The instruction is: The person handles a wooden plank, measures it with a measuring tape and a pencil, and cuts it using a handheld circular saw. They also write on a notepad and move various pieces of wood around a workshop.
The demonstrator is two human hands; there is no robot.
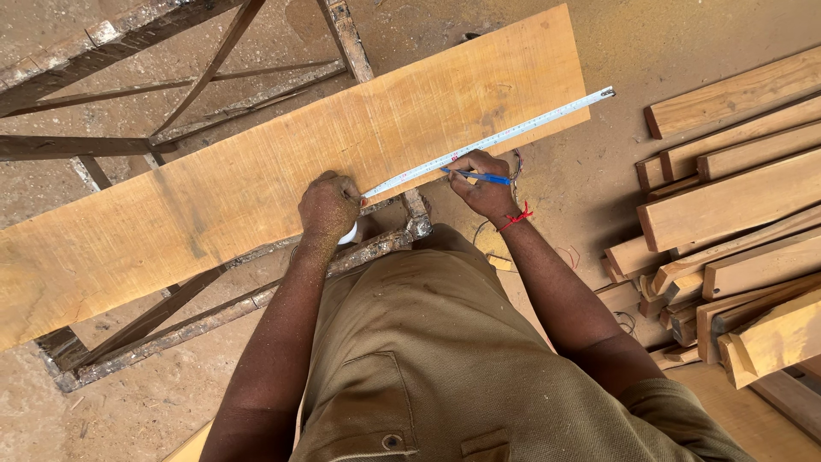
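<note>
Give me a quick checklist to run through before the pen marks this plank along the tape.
1. Tape measure lies flat along the plank: ok.
2. Tape hook caught over the plank's far end: ok, it seems to sit just past the edge.
3. Left hand pins the tape case at the near edge: ok.
4. Right hand has the blue pen tip at the tape: ok.
5. Plank rests steady on the metal trestle: cannot tell.
6. Reading at the pen tip: cannot tell, too small.
</note>
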